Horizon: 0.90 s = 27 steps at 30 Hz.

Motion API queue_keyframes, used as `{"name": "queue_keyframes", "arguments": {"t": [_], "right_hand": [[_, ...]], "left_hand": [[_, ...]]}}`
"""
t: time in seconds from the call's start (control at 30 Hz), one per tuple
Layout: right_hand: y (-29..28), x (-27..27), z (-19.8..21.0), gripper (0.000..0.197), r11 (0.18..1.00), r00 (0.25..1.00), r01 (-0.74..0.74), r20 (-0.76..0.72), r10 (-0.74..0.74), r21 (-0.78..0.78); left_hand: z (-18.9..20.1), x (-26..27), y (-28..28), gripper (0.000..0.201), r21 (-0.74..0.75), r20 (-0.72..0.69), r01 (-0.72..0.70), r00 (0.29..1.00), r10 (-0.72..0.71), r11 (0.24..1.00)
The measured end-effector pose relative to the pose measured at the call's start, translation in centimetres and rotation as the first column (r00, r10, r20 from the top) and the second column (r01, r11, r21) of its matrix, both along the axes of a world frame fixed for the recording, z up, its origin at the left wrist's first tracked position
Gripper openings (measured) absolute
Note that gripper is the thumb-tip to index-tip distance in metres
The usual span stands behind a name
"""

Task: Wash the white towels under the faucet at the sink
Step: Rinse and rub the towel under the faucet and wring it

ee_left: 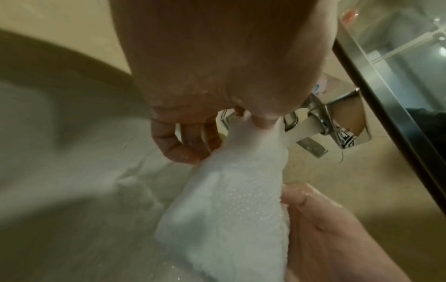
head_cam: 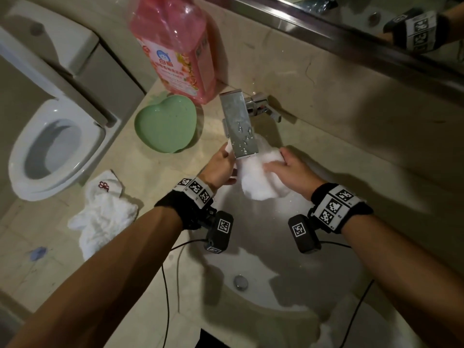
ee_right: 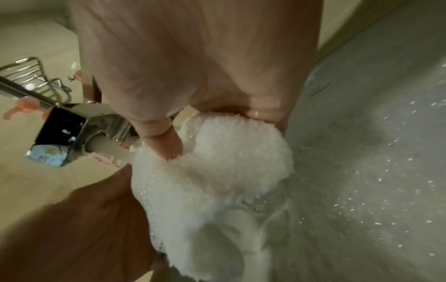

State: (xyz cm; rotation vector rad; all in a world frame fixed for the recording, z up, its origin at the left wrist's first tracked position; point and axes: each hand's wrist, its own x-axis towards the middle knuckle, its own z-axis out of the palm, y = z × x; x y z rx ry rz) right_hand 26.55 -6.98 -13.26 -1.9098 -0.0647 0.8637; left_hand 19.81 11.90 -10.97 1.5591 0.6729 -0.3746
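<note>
A wet white towel [head_cam: 258,179] hangs over the sink basin [head_cam: 276,247], right under the flat chrome faucet [head_cam: 239,124]. My left hand [head_cam: 222,164] pinches the towel's left end [ee_left: 243,122] between thumb and fingers. My right hand [head_cam: 288,167] grips its right side, fingers curled into the cloth [ee_right: 217,152]. Water runs off the towel [ee_left: 229,209] into the basin [ee_right: 362,171]. A second white towel [head_cam: 103,212], with a red emblem, lies crumpled on the counter to the left.
A green heart-shaped dish [head_cam: 165,123] and a big pink detergent bottle [head_cam: 175,46] stand on the counter left of the faucet. The toilet [head_cam: 50,146] is further left. A mirror edge [head_cam: 351,33] runs along the back wall. The drain plug [head_cam: 241,282] sits low in the basin.
</note>
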Motion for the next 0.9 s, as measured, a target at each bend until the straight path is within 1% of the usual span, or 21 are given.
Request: {"name": "queue_keyframes", "arguments": {"t": [0.1,0.17,0.23,0.3,0.33,0.4,0.47,0.53,0.57,0.63,0.7,0.73,0.8,0.83,0.87,0.9], "right_hand": [[1.8,-0.2,0.0,0.059,0.992,0.991,-0.123,-0.058,0.122,-0.022],[2.9,-0.3,0.0,0.067,0.985,0.984,-0.173,-0.056,0.171,-0.016],[3.7,-0.5,0.1,0.071,0.981,0.981,-0.191,-0.036,0.191,0.014],[4.2,-0.6,0.2,0.069,0.982,0.982,-0.189,-0.007,0.189,0.009],[4.3,-0.6,0.2,0.067,0.984,0.984,-0.18,0.007,0.18,0.004],[4.3,-0.6,0.0,0.062,0.989,0.989,-0.148,0.028,0.148,0.008],[4.1,-0.6,-0.1,0.05,0.994,0.995,-0.103,0.018,0.103,0.036],[3.8,-0.6,0.1,0.04,0.996,0.997,-0.074,0.004,0.074,0.055],[3.7,-0.7,0.4,0.039,0.997,0.998,-0.058,0.005,0.058,0.049],[3.2,-0.7,0.6,0.048,1.0,1.0,0.001,0.03,-0.001,0.009],[2.3,-0.8,0.5,0.056,0.997,0.994,0.068,0.084,-0.064,-0.035],[1.8,-0.9,0.3,0.056,0.995,0.99,0.086,0.115,-0.08,-0.046],[0.8,-1.0,0.1,0.049,0.992,0.984,0.103,0.156,-0.091,-0.073],[0.3,-1.0,0.0,0.046,0.99,0.981,0.11,0.17,-0.094,-0.087],[-0.2,-0.9,0.0,0.045,0.988,0.979,0.116,0.181,-0.098,-0.097],[-0.6,-0.8,0.0,0.046,0.987,0.979,0.116,0.181,-0.095,-0.109]], "left_hand": [[0.4,-0.5,1.3,0.036,0.099,0.041,0.105,0.993,-0.11,0.99],[0.6,-1.1,2.1,0.038,0.144,0.058,0.143,0.987,-0.153,0.979],[0.5,-1.6,3.0,0.035,0.189,0.015,0.16,0.986,-0.165,0.969],[0.2,-2.1,3.8,0.036,0.188,-0.038,0.181,0.983,-0.177,0.965],[0.1,-2.3,4.1,0.035,0.144,-0.036,0.173,0.985,-0.169,0.974],[-0.2,-2.9,4.3,0.025,0.037,0.026,0.129,0.991,-0.13,0.991],[-0.9,-3.1,4.3,0.037,-0.006,0.042,0.076,0.996,-0.076,0.997],[-1.5,-3.2,4.0,0.041,0.037,-0.003,0.047,0.999,-0.047,0.998],[-1.8,-3.2,3.8,0.044,0.065,-0.037,0.037,0.999,-0.035,0.997],[-2.1,-3.0,3.1,0.057,0.075,-0.04,-0.014,0.999,0.017,0.997],[-1.8,-2.6,2.1,0.061,0.062,0.024,-0.039,0.999,0.037,0.997],[-1.8,-2.3,1.6,0.057,0.028,0.04,-0.033,0.999,0.032,0.999],[-1.8,-1.6,0.6,0.035,-0.054,0.038,-0.029,0.999,0.031,0.998],[-1.9,-1.3,0.2,0.023,-0.045,0.03,-0.021,0.999,0.022,0.999],[-2.1,-1.0,-0.1,0.015,0.017,0.013,0.008,1.0,-0.008,1.0],[-2.3,-0.7,-0.3,0.013,0.12,-0.012,0.061,0.998,-0.06,0.991]]}}
